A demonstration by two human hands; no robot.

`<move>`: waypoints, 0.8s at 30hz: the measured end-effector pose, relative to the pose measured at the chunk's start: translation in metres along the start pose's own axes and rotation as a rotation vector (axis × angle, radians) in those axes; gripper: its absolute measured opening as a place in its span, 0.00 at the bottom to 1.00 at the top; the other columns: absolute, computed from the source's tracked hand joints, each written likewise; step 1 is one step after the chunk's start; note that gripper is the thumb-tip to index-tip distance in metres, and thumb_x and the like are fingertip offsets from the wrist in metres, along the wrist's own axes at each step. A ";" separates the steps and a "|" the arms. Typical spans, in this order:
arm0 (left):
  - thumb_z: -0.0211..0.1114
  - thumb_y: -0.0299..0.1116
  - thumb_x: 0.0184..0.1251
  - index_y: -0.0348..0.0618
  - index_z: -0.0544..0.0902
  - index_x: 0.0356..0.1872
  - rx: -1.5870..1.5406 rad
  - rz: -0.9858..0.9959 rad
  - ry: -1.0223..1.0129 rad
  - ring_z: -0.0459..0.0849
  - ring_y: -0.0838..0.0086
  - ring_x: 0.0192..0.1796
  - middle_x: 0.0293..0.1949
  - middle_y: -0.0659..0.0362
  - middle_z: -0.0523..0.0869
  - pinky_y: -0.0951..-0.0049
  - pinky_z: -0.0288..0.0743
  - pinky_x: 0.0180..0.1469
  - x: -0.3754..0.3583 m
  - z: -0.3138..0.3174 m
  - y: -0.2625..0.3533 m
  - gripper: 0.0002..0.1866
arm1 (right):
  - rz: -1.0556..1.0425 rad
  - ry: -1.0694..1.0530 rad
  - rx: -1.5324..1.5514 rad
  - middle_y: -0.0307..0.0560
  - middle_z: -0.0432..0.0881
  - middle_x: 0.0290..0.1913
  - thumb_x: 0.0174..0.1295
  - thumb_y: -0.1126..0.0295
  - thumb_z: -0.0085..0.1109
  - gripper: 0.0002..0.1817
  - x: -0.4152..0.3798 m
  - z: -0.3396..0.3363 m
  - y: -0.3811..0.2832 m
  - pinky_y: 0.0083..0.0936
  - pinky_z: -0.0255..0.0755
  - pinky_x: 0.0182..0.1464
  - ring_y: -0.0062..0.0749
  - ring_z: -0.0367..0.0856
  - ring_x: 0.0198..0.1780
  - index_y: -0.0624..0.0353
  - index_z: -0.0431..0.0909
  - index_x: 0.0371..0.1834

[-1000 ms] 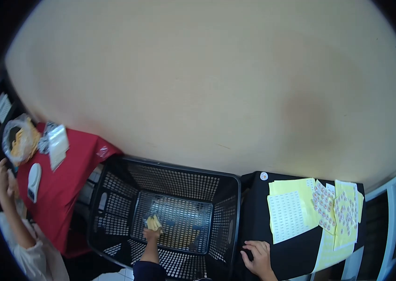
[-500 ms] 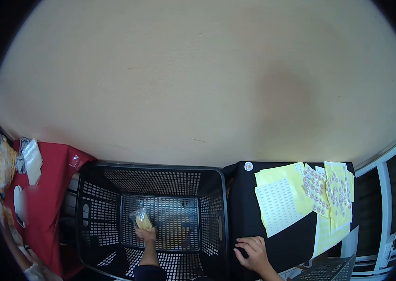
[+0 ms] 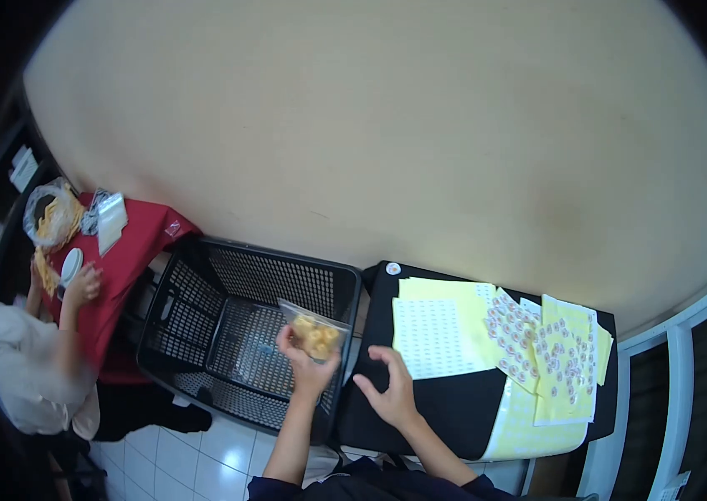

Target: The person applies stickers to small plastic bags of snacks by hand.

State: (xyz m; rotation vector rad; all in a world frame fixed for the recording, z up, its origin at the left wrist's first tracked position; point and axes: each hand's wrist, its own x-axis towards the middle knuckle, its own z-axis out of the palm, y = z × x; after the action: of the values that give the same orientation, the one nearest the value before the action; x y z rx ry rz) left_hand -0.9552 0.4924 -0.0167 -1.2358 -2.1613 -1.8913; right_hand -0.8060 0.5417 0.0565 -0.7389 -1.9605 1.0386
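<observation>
A clear plastic bag of yellow snack pieces is gripped in my left hand, above the right side of a black plastic basket. The bag's flat top edge points away from me. My right hand holds nothing, its thumb and fingers spread apart over the black-covered table. Near that hand lies a white sheet of small printed labels on yellow backing. Further right are yellow sheets with round stickers.
On the left stands a red-covered table with a large bag of yellow snacks, clear plastic bags and a white oval item. A person in a light top works there. A wall rises behind; white floor tiles show below.
My left hand has lifted the bag from inside the basket and brought it right. My right hand has opened wider. The view has turned, showing more of the person at left.
</observation>
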 end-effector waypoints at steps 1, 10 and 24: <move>0.69 0.25 0.35 0.36 0.44 0.57 -0.014 0.027 -0.025 0.59 0.59 0.55 0.51 0.46 0.55 0.62 0.55 0.58 -0.012 0.007 0.022 0.48 | -0.009 0.025 0.044 0.51 0.73 0.43 0.45 0.70 0.64 0.24 0.002 -0.016 -0.008 0.28 0.65 0.48 0.36 0.73 0.46 0.65 0.67 0.45; 0.76 0.33 0.30 0.37 0.48 0.56 -0.014 0.133 -0.149 0.62 0.58 0.53 0.50 0.45 0.58 0.63 0.61 0.55 -0.110 0.064 0.164 0.51 | 0.029 0.259 0.444 0.47 0.77 0.33 0.55 0.79 0.52 0.04 -0.044 -0.141 -0.021 0.16 0.69 0.39 0.23 0.76 0.35 0.67 0.73 0.34; 0.71 0.23 0.40 0.43 0.45 0.62 -0.820 -0.392 -0.641 0.69 0.66 0.56 0.57 0.49 0.63 0.68 0.70 0.53 -0.143 0.086 0.204 0.50 | 0.123 0.544 0.588 0.42 0.75 0.32 0.58 0.77 0.51 0.03 -0.075 -0.212 -0.010 0.15 0.67 0.39 0.20 0.75 0.34 0.66 0.73 0.32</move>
State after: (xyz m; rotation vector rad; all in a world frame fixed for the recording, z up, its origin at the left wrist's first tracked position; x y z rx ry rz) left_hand -0.7031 0.4789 0.0602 -1.8393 -1.9964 -3.1000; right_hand -0.5890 0.5646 0.1139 -0.7117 -1.0832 1.2476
